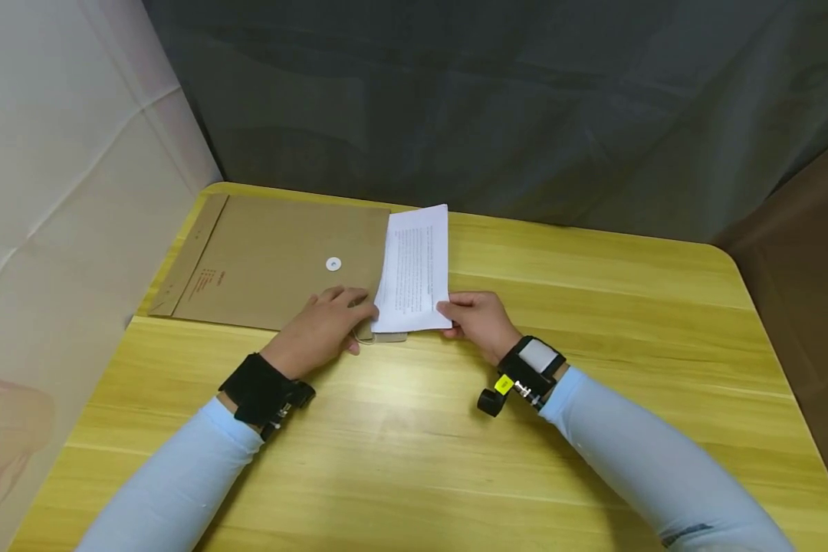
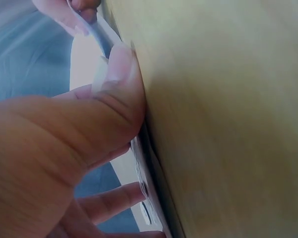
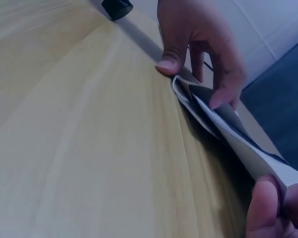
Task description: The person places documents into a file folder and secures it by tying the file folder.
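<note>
The left hand (image 1: pixel 324 326) lies on the near right corner of a brown kraft envelope (image 1: pixel 276 261), its fingers bent around the envelope's open edge and holding it. The right hand (image 1: pixel 479 318) pinches the near corner of a printed white paper (image 1: pixel 416 268), which sticks partway out of the envelope's mouth. Both forearms rest low over the wooden table (image 1: pixel 593 429), wrists turned inward.

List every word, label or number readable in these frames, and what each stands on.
None can be read.
White sheet: lines of small black print, too small to read.
Brown envelope: red printed lines near its left end, blurred.
Yellow tag on the right wrist strap: no legible marking.
</note>
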